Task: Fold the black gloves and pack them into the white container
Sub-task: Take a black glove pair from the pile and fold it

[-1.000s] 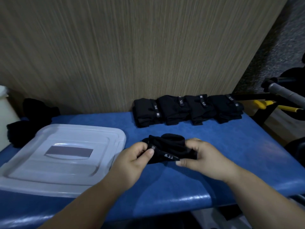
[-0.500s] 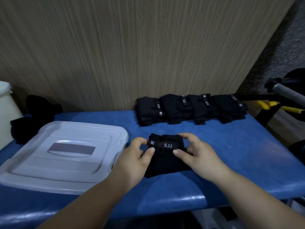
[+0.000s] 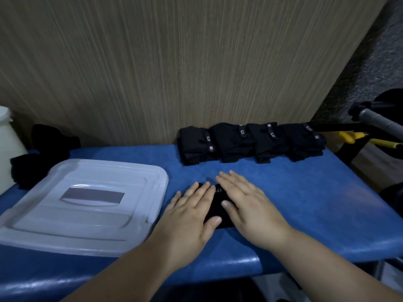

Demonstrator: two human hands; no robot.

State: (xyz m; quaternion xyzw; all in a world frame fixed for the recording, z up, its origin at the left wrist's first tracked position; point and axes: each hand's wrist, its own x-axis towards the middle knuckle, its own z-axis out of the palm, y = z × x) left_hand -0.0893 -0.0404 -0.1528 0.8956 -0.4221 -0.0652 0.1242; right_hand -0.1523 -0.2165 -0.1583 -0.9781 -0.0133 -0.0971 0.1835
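1. Where the blue padded table is running out at the far left, a cream-white plastic tub is standing, cut by the frame edge.
2. A loose heap of black fabric gloves is lying just beside the tub, at its three o'clock.
3. A flat, translucent white plastic container lid is lying on the table, at nine o'clock from the hands.
4. The left hand is lying flat with straight fingers, pressing the left part of a folded black glove with a white-lettered strap.
5. The right hand is likewise lying flat and gripping nothing, pressing the glove's right part. The glove is lying on the table near its front edge.
6. A row of four folded black gloves is sitting at twelve o'clock from the hands, against the wood-grain wall panel.
7. Yellow-handled tools are showing at two o'clock, beyond the table's right end.
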